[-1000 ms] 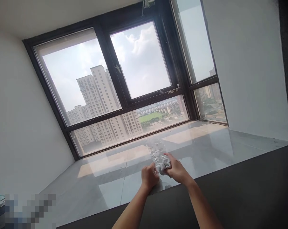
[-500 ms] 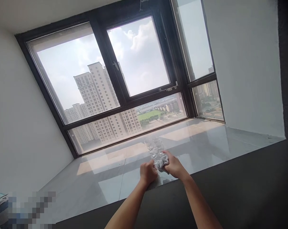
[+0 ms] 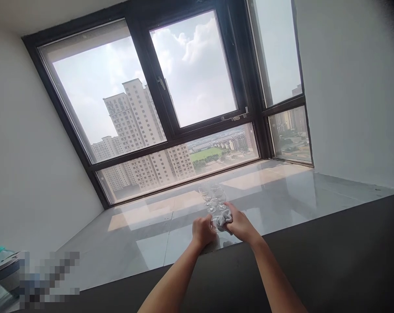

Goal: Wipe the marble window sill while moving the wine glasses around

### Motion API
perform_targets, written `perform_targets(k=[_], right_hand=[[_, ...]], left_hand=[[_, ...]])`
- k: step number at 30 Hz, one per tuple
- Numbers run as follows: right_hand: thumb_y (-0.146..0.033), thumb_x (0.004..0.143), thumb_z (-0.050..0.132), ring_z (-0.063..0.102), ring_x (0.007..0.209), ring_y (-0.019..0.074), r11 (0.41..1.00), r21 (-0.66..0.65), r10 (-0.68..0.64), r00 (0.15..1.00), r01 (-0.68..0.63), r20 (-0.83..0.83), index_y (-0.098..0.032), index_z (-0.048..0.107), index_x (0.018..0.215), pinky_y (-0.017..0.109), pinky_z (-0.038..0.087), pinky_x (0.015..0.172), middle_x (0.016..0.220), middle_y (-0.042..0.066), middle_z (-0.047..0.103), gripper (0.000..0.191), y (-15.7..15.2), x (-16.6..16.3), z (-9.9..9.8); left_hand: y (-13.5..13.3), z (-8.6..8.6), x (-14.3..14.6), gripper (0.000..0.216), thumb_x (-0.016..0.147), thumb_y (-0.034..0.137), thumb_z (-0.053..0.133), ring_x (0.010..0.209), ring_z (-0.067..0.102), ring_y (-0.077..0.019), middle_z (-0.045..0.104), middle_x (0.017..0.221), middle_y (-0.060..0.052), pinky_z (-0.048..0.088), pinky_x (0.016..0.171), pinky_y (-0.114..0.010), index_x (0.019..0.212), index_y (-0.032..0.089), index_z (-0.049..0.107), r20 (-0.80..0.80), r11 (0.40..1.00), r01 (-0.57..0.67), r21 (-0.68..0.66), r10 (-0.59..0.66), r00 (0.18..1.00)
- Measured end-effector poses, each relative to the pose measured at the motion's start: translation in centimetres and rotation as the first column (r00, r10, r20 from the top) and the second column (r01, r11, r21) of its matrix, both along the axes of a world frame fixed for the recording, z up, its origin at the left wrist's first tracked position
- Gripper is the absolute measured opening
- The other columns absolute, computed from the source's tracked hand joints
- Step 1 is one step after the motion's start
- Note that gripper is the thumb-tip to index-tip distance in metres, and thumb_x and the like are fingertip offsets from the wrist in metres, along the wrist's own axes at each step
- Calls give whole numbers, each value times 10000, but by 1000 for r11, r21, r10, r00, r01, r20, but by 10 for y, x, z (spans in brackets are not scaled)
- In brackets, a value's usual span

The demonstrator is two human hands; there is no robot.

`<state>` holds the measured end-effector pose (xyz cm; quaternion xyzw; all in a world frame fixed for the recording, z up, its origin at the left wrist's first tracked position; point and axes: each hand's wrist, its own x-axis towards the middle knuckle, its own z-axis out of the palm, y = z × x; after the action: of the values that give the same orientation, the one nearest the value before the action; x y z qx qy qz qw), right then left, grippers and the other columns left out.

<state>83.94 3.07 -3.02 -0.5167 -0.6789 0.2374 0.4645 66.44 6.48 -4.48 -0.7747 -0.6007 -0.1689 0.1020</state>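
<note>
My left hand (image 3: 202,230) is closed around a clear stemmed glass near the front edge of the glossy window ledge (image 3: 282,195); most of that glass is hidden by my fingers. My right hand (image 3: 239,224) pinches a crumpled grey cloth (image 3: 222,220) and presses it against that glass. Just beyond my hands, two or three more wine glasses (image 3: 212,196) stand upright on the ledge.
A large dark-framed window (image 3: 171,100) rises behind the ledge, with white walls on both sides. The ledge's dark front face (image 3: 330,261) runs below my arms. At the lower left stands a plastic bottle with a green cap (image 3: 1,261) beside a blurred patch.
My hands stay together on the glass and cloth, with the cloth shifting slightly. The view has swung a little, bringing the bottle at the lower left further into sight.
</note>
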Motion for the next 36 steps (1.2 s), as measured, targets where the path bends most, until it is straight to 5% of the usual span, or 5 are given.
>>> perform_targets(k=[8,19,36], right_hand=[[-107,700,494,516,640,148,993,121,-17,992,2,128,-215,382,1416,204,343,632,732,1,619,733,-8,-9,11],[-110,729,527,631,835,195,988,146,-71,984,47,166,-236,359,1435,219,385,712,880,40,696,736,-8,-15,9],[-130,716,535,609,743,188,978,158,-141,990,134,31,-230,388,1409,226,381,679,734,0,651,716,-6,-17,-6]], left_hand=[[4,-4,-6,140,770,197,535,729,648,-204,711,779,-76,295,617,-275,837,205,658,13,999,13,29,-14,1000],[4,-4,-2,133,830,216,510,746,650,-195,710,790,-73,308,636,-271,851,208,641,62,998,-39,42,37,997],[3,-1,-3,142,800,207,531,758,646,-205,707,796,-73,326,653,-265,876,210,651,19,1000,-23,18,23,1000]])
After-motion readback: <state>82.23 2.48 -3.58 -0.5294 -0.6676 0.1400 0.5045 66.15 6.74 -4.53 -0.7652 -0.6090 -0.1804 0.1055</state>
